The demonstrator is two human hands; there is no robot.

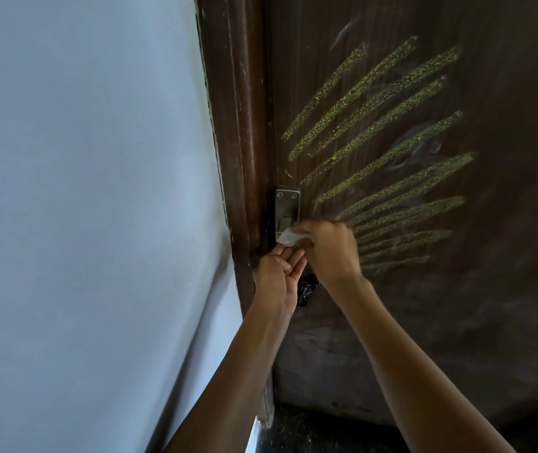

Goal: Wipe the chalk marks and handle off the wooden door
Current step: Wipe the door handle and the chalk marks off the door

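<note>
Head view: facing a dark wooden door beside a pale wall.
Right hand: gripping a white cloth against the metal handle.
Left hand: lying open, palm up, fingers straight, fingertips touching the cloth.
Chalk marks: yellow-green streaks fanning across the door, right of the handle.

Dark grained wooden door, grainy yellow chalk marks, shiny metal handle plate.
</note>
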